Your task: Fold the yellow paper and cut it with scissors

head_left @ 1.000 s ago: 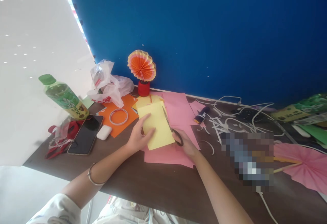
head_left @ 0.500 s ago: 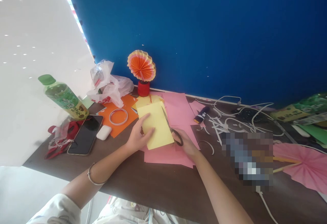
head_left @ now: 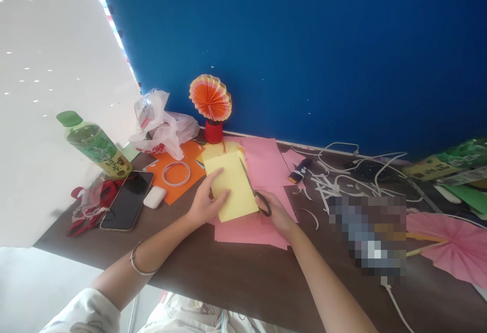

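A yellow sheet of paper (head_left: 238, 191) lies over pink sheets (head_left: 262, 163) on the dark table. My left hand (head_left: 205, 202) grips its left side, thumb and a finger lying on top of it. My right hand (head_left: 274, 211) is closed on the black handles of a pair of scissors (head_left: 264, 204). The blades run along the yellow paper's right edge, pointing away from me. Behind the paper stands a round folded orange and yellow paper fan (head_left: 210, 98) above a red roll (head_left: 213, 132).
Left are a green bottle (head_left: 95, 145), a phone (head_left: 128, 201), a white case (head_left: 154, 197), a tape ring (head_left: 176, 174) on orange paper (head_left: 184, 193) and a plastic bag (head_left: 167, 133). Right are a glue stick (head_left: 300, 171), white cables (head_left: 342, 177) and a pink fan (head_left: 456, 247).
Both hands and the yellow paper stay almost where they were. The scissor handles look to have moved very slightly to the left.
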The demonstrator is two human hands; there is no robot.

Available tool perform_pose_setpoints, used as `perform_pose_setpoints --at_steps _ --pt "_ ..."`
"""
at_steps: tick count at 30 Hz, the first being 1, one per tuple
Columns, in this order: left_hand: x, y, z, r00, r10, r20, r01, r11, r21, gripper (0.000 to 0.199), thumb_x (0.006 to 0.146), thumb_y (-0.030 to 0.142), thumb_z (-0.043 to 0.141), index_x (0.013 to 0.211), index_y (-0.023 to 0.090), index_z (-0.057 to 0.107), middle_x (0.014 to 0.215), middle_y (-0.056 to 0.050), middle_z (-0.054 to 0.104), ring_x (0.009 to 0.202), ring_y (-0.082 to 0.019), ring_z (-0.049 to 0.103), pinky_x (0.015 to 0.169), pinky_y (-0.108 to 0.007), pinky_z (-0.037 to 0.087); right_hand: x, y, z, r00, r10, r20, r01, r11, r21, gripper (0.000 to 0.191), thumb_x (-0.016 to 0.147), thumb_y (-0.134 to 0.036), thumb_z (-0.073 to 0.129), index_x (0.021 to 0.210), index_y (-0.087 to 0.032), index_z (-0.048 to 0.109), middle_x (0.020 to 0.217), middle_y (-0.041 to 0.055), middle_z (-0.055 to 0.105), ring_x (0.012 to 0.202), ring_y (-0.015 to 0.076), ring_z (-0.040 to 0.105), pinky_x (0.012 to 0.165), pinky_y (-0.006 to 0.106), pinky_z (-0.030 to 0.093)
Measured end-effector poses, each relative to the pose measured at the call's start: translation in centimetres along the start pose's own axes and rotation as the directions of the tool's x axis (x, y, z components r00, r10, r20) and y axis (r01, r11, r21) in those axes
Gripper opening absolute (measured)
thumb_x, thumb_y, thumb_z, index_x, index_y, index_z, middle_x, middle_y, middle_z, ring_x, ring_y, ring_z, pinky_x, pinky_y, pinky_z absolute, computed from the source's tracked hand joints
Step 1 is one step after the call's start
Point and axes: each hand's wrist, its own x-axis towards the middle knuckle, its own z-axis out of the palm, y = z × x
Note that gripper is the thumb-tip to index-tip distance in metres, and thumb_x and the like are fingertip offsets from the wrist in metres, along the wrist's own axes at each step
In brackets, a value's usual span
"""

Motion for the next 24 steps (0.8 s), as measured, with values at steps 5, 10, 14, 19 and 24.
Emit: perform_pose_setpoints --at_steps 5,10,14,19,24 --pt "-0.01 0.02 -0.09 1.0 -0.013 0.009 0.013 1.0 -0.003 0.052 0.081 0.03 0.055 0.129 0.021 0.037 0.127 -0.011 0.05 0.113 -0.024 0.051 0.091 -0.037 0.046 0.0 -0.04 0.0 1.0 -0.004 -0.012 0.004 1.0 0.026 0.042 0.076 -0.056 0.052 0.059 -0.019 0.043 0.057 -0.0041 0.03 0.053 0.0105 0.029 0.052 0.025 0.029" --pt "-0.06 0.12 -0.11 0.995 -0.035 0.095 0.037 0.999 -0.02 0.052 0.081 0.031 0.055 0.129 0.021 0.038 0.129 -0.012 0.048 0.111 -0.024 0.052 0.087 -0.036 0.048 -0.12 -0.1 0.03 1.0 -0.013 -0.022 0.015 0.997 0.075 0.042 0.073 -0.06 0.054 0.061 -0.02 0.054 0.057 -0.0001 0.046 0.058 0.0164 0.045 0.059 0.03 0.038" --pt "-0.1 0.24 -0.05 0.99 -0.042 0.137 0.048 0.998 -0.045 0.052 0.081 0.03 0.054 0.13 0.02 0.038 0.127 -0.012 0.049 0.107 -0.024 0.054 0.083 -0.034 0.05 -0.16 0.08 0.11 0.999 -0.014 -0.036 0.018 0.994 0.11 0.041 0.073 -0.06 0.055 0.063 -0.02 0.058 0.058 0.0013 0.051 0.061 0.0183 0.049 0.06 0.031 0.041" --pt "-0.14 0.29 -0.05 0.989 -0.043 0.141 0.049 0.998 -0.035 0.053 0.081 0.03 0.055 0.13 0.02 0.038 0.128 -0.012 0.049 0.108 -0.025 0.053 0.084 -0.035 0.05 -0.03 0.2 0.13 1.0 0.005 -0.019 -0.003 0.992 0.122 0.04 0.074 -0.058 0.055 0.065 -0.02 0.059 0.057 0.0015 0.053 0.062 0.019 0.051 0.06 0.031 0.043" --pt "-0.22 0.45 -0.12 0.99 -0.038 0.134 0.038 0.999 0.004 0.052 0.082 0.031 0.054 0.13 0.02 0.038 0.129 -0.012 0.049 0.11 -0.025 0.053 0.084 -0.035 0.049 0.04 0.11 0.19 0.999 -0.017 -0.029 0.021 0.992 0.127 0.04 0.073 -0.058 0.056 0.067 -0.019 0.06 0.06 0.0015 0.055 0.062 0.0186 0.051 0.061 0.03 0.043"
